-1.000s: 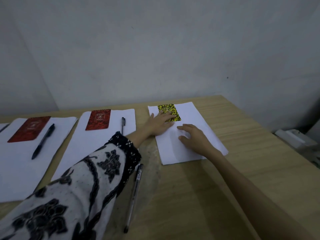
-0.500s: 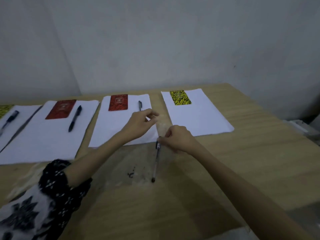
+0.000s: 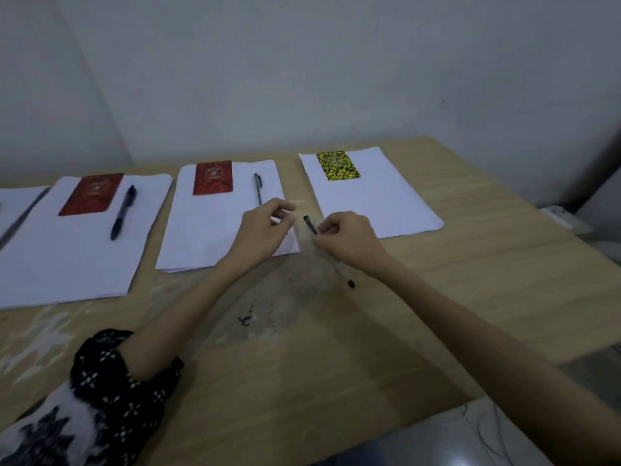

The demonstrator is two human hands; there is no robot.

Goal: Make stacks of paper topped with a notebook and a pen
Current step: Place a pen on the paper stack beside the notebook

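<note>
My right hand (image 3: 346,238) grips a clear pen (image 3: 340,271) with black ends, lifted off the table between two paper stacks. My left hand (image 3: 265,227) hovers just left of the pen's upper tip, fingers curled and pinched; whether it holds anything I cannot tell. The rightmost paper stack (image 3: 376,196) carries only a yellow patterned notebook (image 3: 337,165). The middle stack (image 3: 215,227) holds a red notebook (image 3: 213,178) and a pen (image 3: 258,188). The left stack (image 3: 74,250) holds a red notebook (image 3: 92,194) and a black pen (image 3: 123,211).
Another paper sheet (image 3: 16,203) shows at the far left edge. The wooden table (image 3: 504,280) has a worn patch with dark marks (image 3: 247,318) in front of me. White objects (image 3: 568,220) lie beyond the table's right edge. A grey wall stands behind.
Both hands left the rightmost stack and came back to the pen lying on the table. My right hand took the pen and lifted it, tilting it; my left hand closed in beside its tip.
</note>
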